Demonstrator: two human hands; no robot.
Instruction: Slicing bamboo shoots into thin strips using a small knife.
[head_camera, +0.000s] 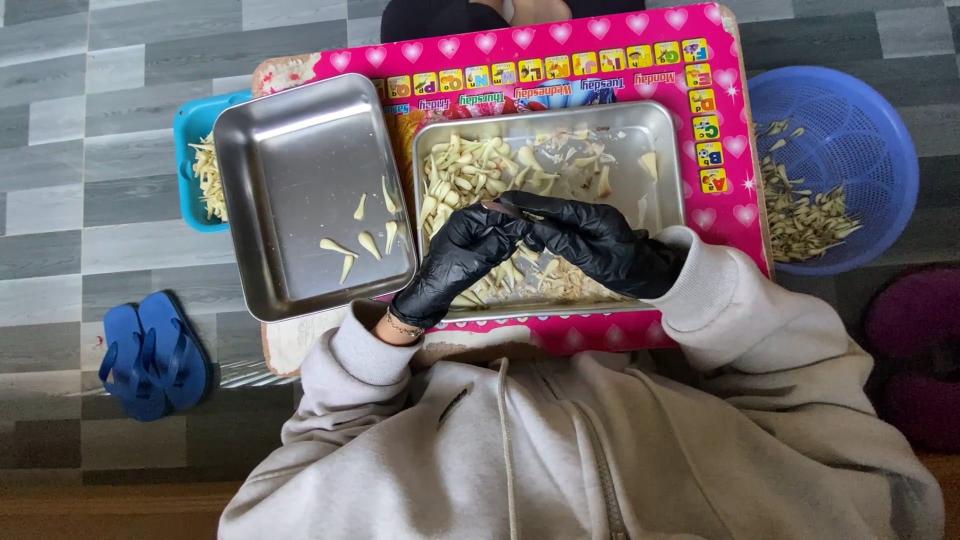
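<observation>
Both hands wear black gloves and meet over the near half of the right steel tray (660, 150), which sits on the pink table (720, 60). The left hand (455, 260) curls its fingers (490, 225) narrowly; what they hold is hidden. The right hand (600, 240) pinches a small blade (510, 208) over the garlic cloves (470, 170). A few peeled cloves (365, 240) lie in the left tray (280, 140) near its right edge.

Shiny steel trays (300, 190), glossy black gloves on both hands (540, 245), glossy pink plastic table (560, 45), perforated blue plastic basket (860, 110).
</observation>
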